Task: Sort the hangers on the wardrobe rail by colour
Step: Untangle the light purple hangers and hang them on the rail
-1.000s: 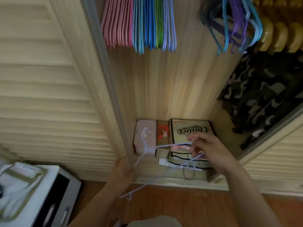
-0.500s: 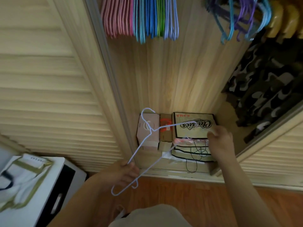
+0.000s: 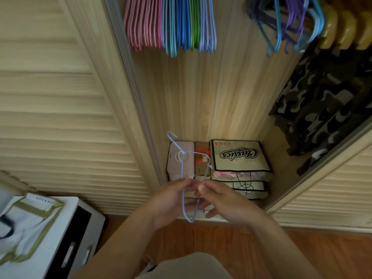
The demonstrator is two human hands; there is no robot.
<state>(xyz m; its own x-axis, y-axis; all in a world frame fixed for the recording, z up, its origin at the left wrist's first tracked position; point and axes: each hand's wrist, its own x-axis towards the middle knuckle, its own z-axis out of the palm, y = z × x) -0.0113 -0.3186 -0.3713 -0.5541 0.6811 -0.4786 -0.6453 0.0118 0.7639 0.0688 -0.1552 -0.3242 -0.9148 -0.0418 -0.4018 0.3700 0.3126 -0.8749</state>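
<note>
A louvred door [image 3: 60, 109] stood at the left. The left hand [image 3: 173, 200] pinched a pale blue wire hanger [image 3: 182, 178], held low before the open wardrobe with its hook up over a pink box [image 3: 181, 160]. The right hand [image 3: 221, 200] pinched the hanger's other side. Overhead hung pink hangers [image 3: 143, 23], then blue ones [image 3: 177, 25], then a purple and blue bunch [image 3: 285, 23].

Single head view, steep downward, close over wardrobe floor [image 3: 231, 129].
</note>
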